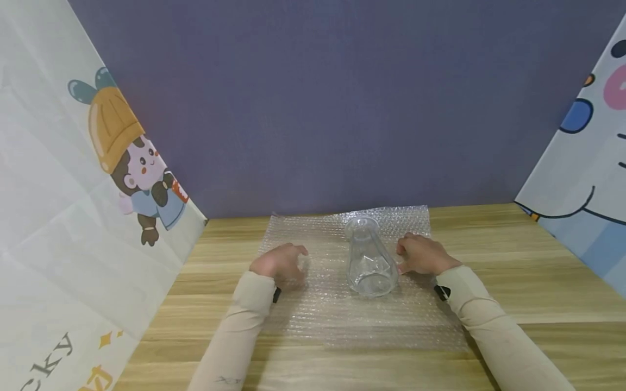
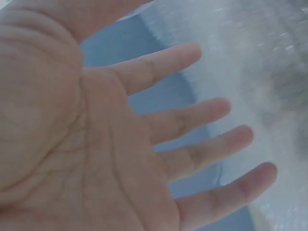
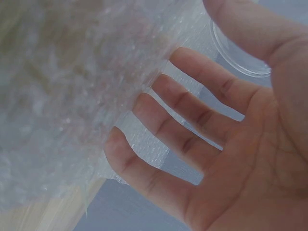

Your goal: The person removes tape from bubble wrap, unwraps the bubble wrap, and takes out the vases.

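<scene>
A clear glass vase point(image 1: 370, 260) lies on a sheet of bubble wrap point(image 1: 325, 304), its wide base toward me and its narrower neck toward the back wall. My left hand point(image 1: 282, 260) hovers over the left part of the sheet, apart from the vase, fingers spread and nothing in its palm. Close beside the vase's right side is my right hand point(image 1: 423, 254), thumb near the glass. In the right wrist view its fingers point(image 3: 178, 127) are loosely bent with the palm bare, and a curved glass edge point(image 3: 243, 70) shows behind the thumb.
The wooden table point(image 1: 508, 271) carries the sheet, which reaches nearly to the dark blue back wall point(image 1: 313, 108). Printed panels stand at both sides, a white one point(image 1: 58, 206) at left and another point(image 1: 587, 179) at right.
</scene>
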Demonstrator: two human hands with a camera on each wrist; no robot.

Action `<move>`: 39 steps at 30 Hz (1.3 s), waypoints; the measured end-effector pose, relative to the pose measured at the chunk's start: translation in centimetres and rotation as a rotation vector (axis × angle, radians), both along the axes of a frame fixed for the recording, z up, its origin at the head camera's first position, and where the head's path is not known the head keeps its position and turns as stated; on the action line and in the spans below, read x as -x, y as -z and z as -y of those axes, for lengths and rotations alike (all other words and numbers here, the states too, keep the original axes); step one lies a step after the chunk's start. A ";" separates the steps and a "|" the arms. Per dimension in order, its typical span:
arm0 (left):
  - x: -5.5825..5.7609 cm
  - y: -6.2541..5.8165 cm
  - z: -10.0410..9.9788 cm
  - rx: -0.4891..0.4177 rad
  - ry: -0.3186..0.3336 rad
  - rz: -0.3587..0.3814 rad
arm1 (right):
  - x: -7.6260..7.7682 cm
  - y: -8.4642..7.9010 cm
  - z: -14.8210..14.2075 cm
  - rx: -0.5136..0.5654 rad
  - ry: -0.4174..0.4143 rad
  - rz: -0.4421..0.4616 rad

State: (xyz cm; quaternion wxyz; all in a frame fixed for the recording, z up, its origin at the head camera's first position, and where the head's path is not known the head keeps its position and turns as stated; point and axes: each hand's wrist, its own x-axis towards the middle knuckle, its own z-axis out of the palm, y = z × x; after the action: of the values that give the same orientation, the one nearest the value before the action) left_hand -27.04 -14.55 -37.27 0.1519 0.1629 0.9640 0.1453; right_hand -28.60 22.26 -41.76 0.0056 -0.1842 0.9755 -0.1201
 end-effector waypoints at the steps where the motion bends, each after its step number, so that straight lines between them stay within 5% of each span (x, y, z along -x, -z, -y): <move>1: 0.1 0.3 -0.2 0.013 -0.003 -0.001 | 0.0 0.0 0.0 -0.001 0.000 0.000; 7: 0.4 1.6 -0.7 0.038 -0.018 0.026 | 0.1 0.0 0.0 -0.005 -0.002 0.004; 32: 0.3 2.3 -1.3 0.059 -0.072 -0.032 | -0.2 -0.1 -0.1 -0.008 0.009 0.004; 39: 0.1 2.1 -1.2 0.049 -0.086 0.037 | -0.1 -0.1 0.0 -0.010 0.006 0.017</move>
State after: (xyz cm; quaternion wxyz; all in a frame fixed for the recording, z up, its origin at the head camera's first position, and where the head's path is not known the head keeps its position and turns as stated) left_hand -27.10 -13.36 -39.32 0.1675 0.1147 0.9703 0.1312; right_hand -28.46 22.26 -41.66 0.0145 -0.1804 0.9765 -0.1167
